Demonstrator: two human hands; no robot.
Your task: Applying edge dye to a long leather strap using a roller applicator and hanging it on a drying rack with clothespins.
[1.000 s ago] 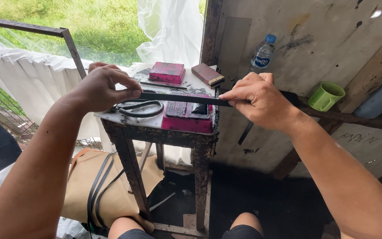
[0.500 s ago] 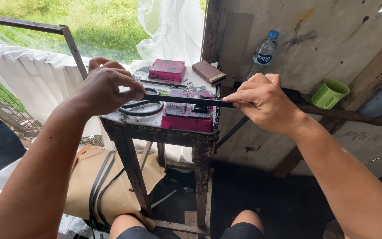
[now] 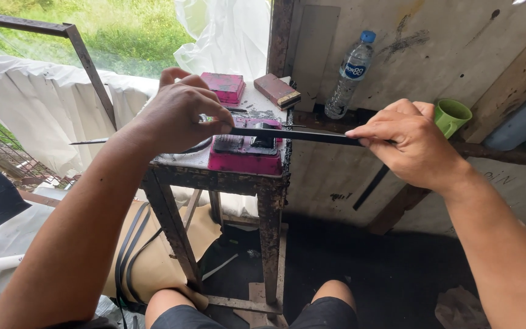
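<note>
A long black strip is stretched level between my two hands, just above a rusty metal stand. My left hand is closed over the strip's left end, with a small shiny metal piece showing at its fingertips. A thin dark sliver sticks out left of that wrist. My right hand pinches the strip's right part, and the loose end hangs down behind it. Under the strip, a pink box with dark parts on top sits on the stand.
A second pink box and a brown block lie at the back of the stand. A plastic water bottle and a green cup stand on a wall ledge to the right. Black bands lie on brown material below; my knees are at the bottom.
My left hand has slid right along the strip and now covers the black loop on the stand. My right hand has dropped slightly. The strip stays taut.
</note>
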